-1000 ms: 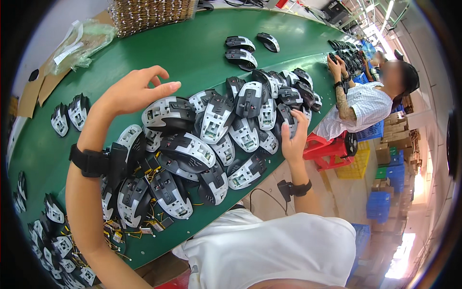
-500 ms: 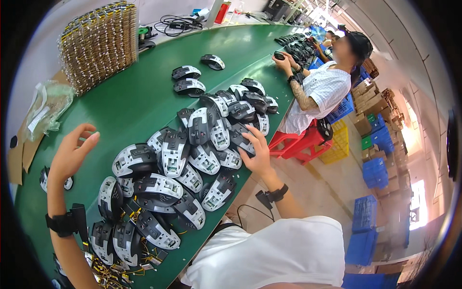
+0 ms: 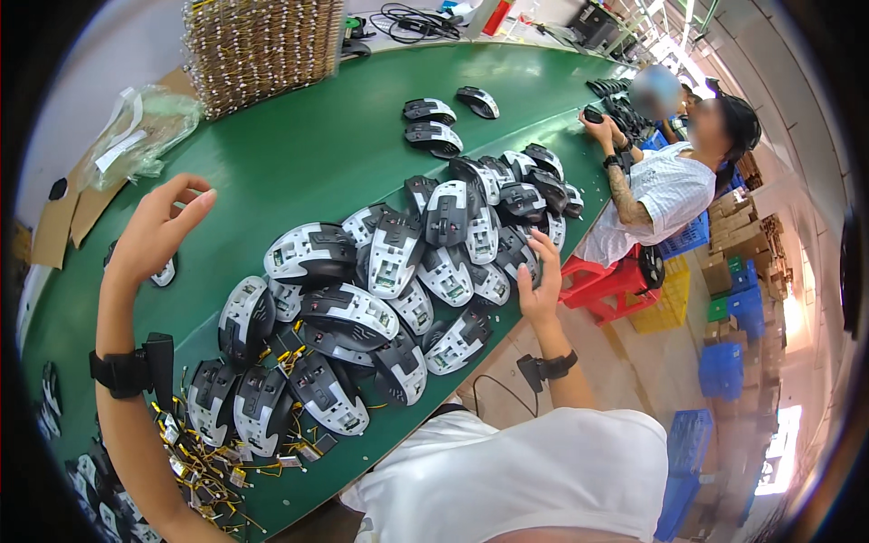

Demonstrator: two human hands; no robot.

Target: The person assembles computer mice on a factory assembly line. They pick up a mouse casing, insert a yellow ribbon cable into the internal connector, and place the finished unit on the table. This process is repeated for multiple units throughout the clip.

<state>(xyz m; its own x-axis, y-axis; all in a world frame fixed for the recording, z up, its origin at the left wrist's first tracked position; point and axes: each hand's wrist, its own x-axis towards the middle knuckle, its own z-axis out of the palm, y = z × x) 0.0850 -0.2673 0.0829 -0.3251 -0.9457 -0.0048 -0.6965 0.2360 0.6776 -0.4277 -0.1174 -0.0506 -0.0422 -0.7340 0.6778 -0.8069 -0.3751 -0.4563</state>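
A heap of black-and-white computer mouse shells (image 3: 395,255) covers the middle of the green table. Above the table's left part, my left hand (image 3: 163,226) hangs empty, fingers loosely curled and thumb apart. One mouse shell (image 3: 168,274) lies partly hidden behind that wrist. At the heap's right edge is my right hand (image 3: 543,282), thumb and fingers apart and nothing seen between them. Nearest to it is a dark mouse shell (image 3: 512,246); whether a fingertip touches it I cannot tell. Small battery packs with yellow wires (image 3: 195,462) lie below the heap.
Three mice (image 3: 433,138) sit apart farther back on the table (image 3: 299,163). Near the far-left edge are a plastic bag (image 3: 149,136) and a tall stack of wired parts (image 3: 262,54). A co-worker (image 3: 674,181) sits at right on a red stool (image 3: 611,285).
The view has swung left, so the table's things sit farther right. My right hand has come off the mouse shell it was touching and its fingers now point up. My left hand stays raised and empty.
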